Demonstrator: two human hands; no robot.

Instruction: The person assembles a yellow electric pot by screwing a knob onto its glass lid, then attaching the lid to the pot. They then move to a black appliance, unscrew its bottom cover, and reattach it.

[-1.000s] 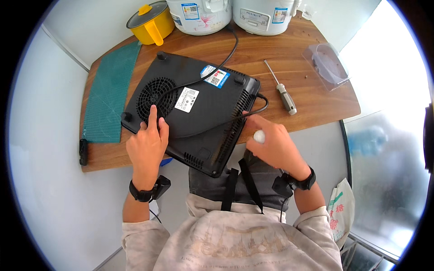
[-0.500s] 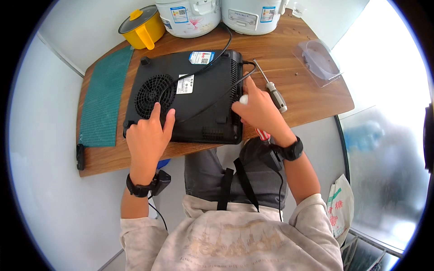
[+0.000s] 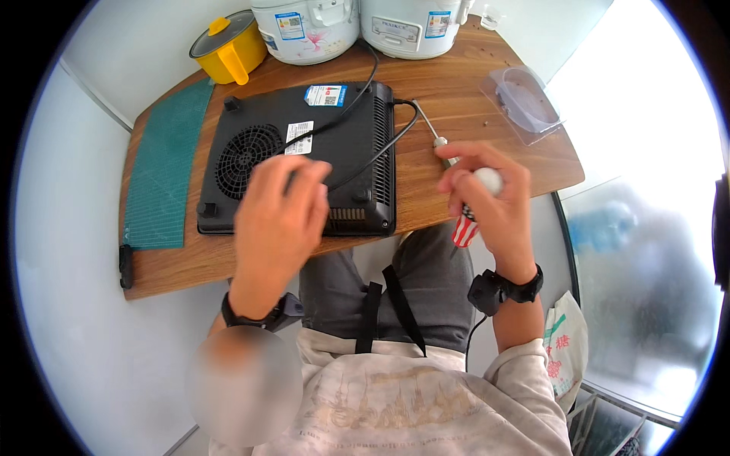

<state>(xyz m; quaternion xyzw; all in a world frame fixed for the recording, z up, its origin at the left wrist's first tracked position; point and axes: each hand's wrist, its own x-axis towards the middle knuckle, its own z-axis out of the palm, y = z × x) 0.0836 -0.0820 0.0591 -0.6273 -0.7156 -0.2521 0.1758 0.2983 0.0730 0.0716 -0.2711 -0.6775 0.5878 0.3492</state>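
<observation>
A black induction cooker lies upside down on the table, with its round fan grille and labels facing up. Its black power cord loops over the underside. My left hand hovers over the cooker's near edge, slightly blurred, fingers bent and apart, with nothing seen in them. To the right of the cooker, my right hand is wrapped round a screwdriver with a red-and-white striped handle and round white end. Its thin shaft points down toward my lap. Behind that hand lies a grey-handled screwdriver, partly covered.
A green cutting mat covers the table's left side. At the back stand a yellow pot and two white rice cookers. A clear plastic container sits at the right. A small black object is at the front left edge.
My left hand has lifted off the fan grille and moved right, fingers bending. My right hand has drawn away from the cooker's right side with the screwdriver. The view has shifted slightly.
</observation>
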